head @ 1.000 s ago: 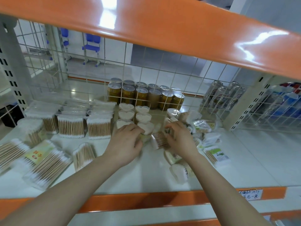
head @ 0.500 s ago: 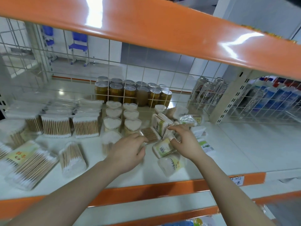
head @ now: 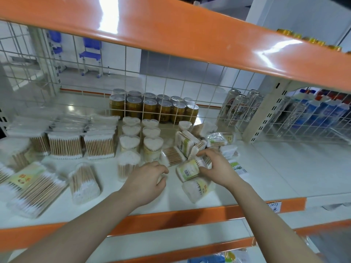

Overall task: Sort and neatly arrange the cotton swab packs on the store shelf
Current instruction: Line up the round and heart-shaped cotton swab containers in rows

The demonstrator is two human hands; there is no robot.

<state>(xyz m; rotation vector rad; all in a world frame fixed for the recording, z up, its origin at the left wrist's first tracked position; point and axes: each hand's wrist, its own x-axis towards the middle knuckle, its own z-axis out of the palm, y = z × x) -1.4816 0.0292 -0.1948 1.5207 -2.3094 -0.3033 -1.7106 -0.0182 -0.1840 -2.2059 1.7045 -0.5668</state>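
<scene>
Green-labelled clear plastic pack of cotton swabs [head: 188, 169] is lying on the white shelf [head: 266, 168], among loose packs. The right hand [head: 218, 168] is gripping its end, thumb and fingers [head: 201, 153] curled round it, probably to lift it out. The left hand [head: 146, 180] is resting beside it, loosely curled, holding nothing. Heart-shaped clear tubs [head: 152, 146] are standing in rows, already sorted.

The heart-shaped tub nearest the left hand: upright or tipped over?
Upright. The heart-shaped tub stands on the shelf, white swab tips facing up, sticks vertical.

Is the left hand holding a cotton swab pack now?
No, the left hand rests loosely curled on the shelf, holding nothing.
</scene>
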